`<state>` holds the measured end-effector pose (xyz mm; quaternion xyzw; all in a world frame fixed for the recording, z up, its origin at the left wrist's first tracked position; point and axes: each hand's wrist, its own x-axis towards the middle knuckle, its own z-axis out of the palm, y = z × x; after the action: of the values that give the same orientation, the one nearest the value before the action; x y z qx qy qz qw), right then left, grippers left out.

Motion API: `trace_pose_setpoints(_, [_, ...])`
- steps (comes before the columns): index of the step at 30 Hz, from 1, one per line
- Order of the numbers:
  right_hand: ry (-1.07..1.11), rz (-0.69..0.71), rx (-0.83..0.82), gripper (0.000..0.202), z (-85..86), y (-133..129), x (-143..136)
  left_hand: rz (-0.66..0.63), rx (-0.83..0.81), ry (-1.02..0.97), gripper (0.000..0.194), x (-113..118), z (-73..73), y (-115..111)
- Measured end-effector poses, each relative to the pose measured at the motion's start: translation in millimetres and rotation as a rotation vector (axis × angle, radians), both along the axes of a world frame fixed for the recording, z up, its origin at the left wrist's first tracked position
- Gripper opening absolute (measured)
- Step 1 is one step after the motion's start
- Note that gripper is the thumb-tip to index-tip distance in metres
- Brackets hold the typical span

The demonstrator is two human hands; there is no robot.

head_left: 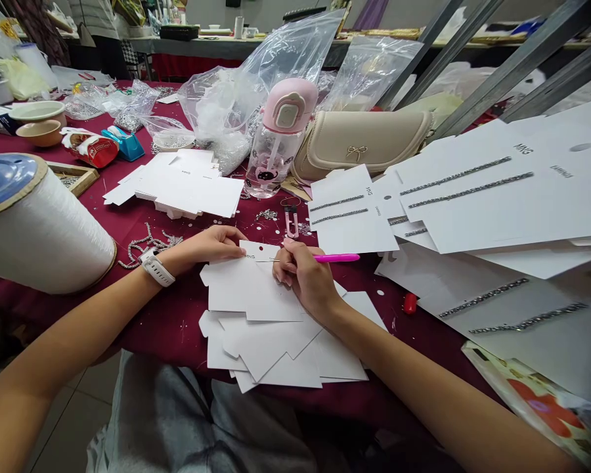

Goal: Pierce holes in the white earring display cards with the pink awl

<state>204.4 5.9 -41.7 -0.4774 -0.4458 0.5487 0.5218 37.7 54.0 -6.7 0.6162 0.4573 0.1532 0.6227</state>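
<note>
My right hand point(303, 279) is closed around a thin needle tool with a bright pink handle point(337, 258). Its fine metal shaft points left across a white card point(249, 289) printed MNG, which has a small hole near its top edge. My left hand point(214, 244), with a white watch on the wrist, pinches that card at its upper left corner; the fingers beneath are partly hidden. Under this card lies a loose pile of blank white cards point(280, 358). Just beyond my hands is a pink hair clip point(291, 222).
A large white spool point(44, 230) stands left, beside loose rhinestone chain point(145, 246). Another card stack point(192, 187), a clear bottle with pink lid point(280, 141) and a beige purse point(362, 141) stand behind. Cards bearing rhinestone strips point(473, 217) and a red cap point(410, 303) lie right.
</note>
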Motion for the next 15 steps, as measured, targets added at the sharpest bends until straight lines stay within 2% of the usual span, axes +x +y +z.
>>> trace_pose_setpoints(15, [-0.015,0.002,-0.007,0.042,-0.4,0.4,-0.7,-0.008,0.009,-0.008,0.013,-0.9,-2.9,1.4])
